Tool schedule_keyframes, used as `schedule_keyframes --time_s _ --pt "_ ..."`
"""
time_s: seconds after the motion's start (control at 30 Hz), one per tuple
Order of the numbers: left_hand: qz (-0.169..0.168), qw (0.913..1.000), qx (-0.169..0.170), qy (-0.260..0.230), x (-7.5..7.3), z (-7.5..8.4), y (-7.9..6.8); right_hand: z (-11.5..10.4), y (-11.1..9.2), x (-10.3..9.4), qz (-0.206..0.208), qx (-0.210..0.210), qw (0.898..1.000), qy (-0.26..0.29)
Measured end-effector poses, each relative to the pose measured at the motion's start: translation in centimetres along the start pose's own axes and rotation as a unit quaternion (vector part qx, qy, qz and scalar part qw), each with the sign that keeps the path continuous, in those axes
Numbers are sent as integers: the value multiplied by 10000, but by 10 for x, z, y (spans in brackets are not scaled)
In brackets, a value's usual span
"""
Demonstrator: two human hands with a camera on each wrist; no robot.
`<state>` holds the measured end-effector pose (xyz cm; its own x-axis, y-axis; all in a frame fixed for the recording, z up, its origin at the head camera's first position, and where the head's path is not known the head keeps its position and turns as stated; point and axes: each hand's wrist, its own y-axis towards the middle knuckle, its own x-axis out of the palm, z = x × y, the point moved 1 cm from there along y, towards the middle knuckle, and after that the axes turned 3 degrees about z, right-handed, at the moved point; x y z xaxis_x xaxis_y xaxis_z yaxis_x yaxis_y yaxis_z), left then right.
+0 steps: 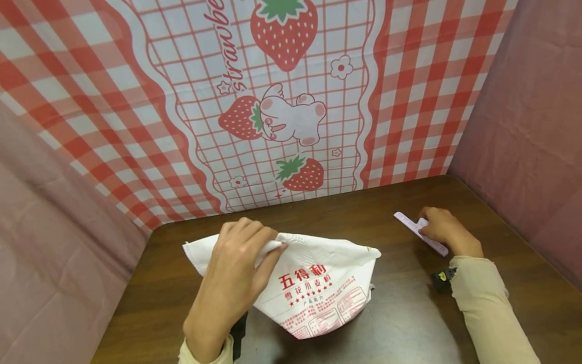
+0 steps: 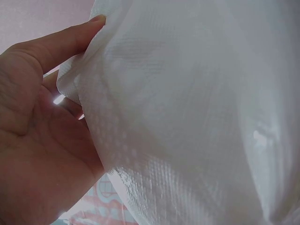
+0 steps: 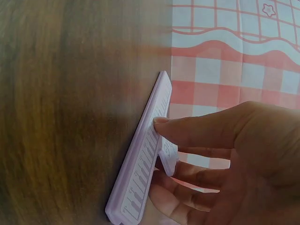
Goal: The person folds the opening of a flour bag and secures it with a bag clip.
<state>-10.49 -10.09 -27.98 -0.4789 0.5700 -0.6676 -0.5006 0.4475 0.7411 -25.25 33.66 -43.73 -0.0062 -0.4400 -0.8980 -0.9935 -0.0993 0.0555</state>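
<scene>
My left hand (image 1: 241,268) pinches the folded top edge of a white woven flour bag (image 1: 318,253) with red printing, thumb on the near side and fingers over the fold. In the left wrist view the white bag (image 2: 178,103) fills most of the picture, with the thumb lying along its edge. Off to the right, my right hand (image 1: 443,227) holds a long lilac bag clip (image 1: 420,232) by its short tab. The right wrist view shows the thumb against the clip's printed bar (image 3: 140,164) and the fingers curled behind the tab, close over the table.
Both things are at a dark brown wooden table (image 1: 400,313). A red-and-white checked cloth with strawberries (image 1: 295,116) hangs along the back. Pinkish curtains (image 1: 527,126) close off both sides.
</scene>
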Motion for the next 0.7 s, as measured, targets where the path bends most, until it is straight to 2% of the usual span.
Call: schedule_keyframes --time_s 0.33,0.7 --pt "-21 10000 -51 -5 0 1 0 -3 -2 -2 -100 125 9997 183" --pt "16 10000 -2 -39 1 1 0 -8 1 -5 41 14 9999 118"
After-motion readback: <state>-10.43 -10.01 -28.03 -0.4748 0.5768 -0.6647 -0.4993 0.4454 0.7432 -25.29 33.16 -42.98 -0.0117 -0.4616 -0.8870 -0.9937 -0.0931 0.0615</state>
